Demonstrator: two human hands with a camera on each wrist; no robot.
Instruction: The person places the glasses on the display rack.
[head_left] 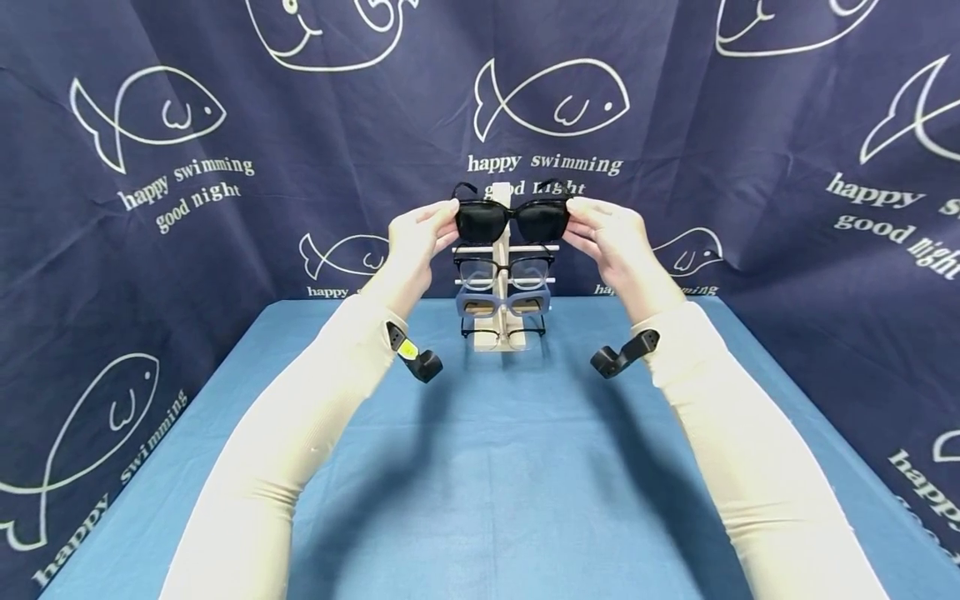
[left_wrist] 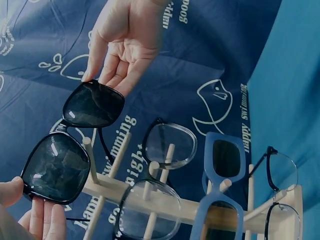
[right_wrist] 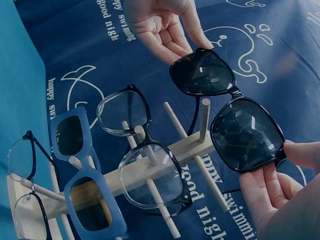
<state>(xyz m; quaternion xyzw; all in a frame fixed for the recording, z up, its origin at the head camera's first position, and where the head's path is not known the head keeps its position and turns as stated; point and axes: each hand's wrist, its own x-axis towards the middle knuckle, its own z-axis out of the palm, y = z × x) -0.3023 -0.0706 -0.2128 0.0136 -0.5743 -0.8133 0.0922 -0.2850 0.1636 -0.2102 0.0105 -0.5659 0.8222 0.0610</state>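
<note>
A pair of black sunglasses (head_left: 481, 222) with dark lenses is at the top of a wooden glasses stand (head_left: 502, 250). My left hand (head_left: 417, 242) pinches one outer end of the frame between thumb and fingers. At the opposite end, my right hand (head_left: 609, 242) pinches the frame the same way. Both wrist views show the dark lenses (left_wrist: 56, 167) close to the top peg (right_wrist: 205, 120); whether the bridge touches it I cannot tell. The temples extend behind, toward the backdrop.
Below on the stand hang black-topped clear glasses (head_left: 477, 273), blue-framed sunglasses (head_left: 480, 305) and thin half-rim glasses (head_left: 483, 337). The stand stands near the back of a blue cloth-covered table (head_left: 502, 467). A navy fish-print curtain (head_left: 300, 150) surrounds the table's back and sides.
</note>
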